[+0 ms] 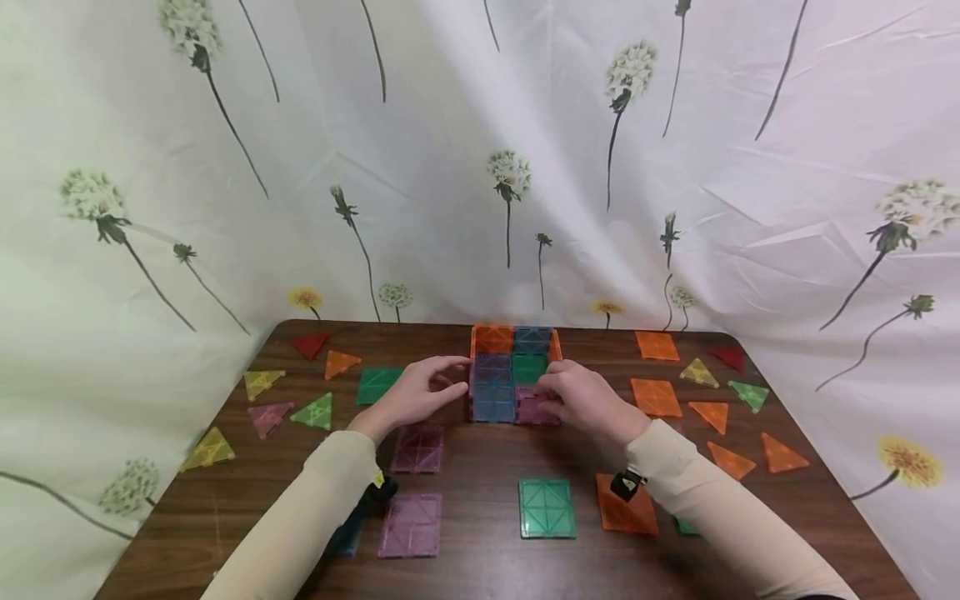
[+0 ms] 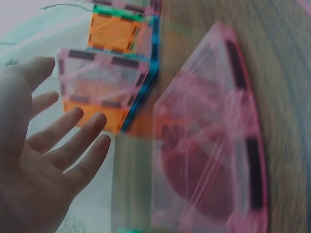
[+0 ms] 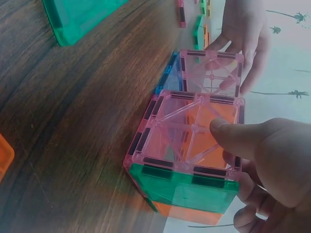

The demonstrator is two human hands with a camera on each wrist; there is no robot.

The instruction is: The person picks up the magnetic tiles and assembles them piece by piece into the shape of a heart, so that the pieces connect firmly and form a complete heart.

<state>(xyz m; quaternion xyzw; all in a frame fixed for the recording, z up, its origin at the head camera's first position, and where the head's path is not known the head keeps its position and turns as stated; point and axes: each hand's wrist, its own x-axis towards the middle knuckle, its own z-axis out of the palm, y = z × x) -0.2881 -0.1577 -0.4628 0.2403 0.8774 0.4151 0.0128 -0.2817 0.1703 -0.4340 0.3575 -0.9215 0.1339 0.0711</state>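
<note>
A box-like build of clear square magnetic tiles stands at the back middle of the table, with orange, blue, purple, green and pink tiles showing. My right hand is at its front right corner and pinches a pink square tile, thumb on its face and fingers behind its edge. Beneath that tile in the right wrist view, a green tile forms an adjoining side. My left hand is held at the build's left side, fingers spread and holding nothing, close to another pink tile.
Loose square tiles lie nearer me, among them a green tile, a pink tile and an orange tile. Triangular tiles, such as a yellow triangle and an orange triangle, spread along both sides. A flowered cloth hangs behind the table.
</note>
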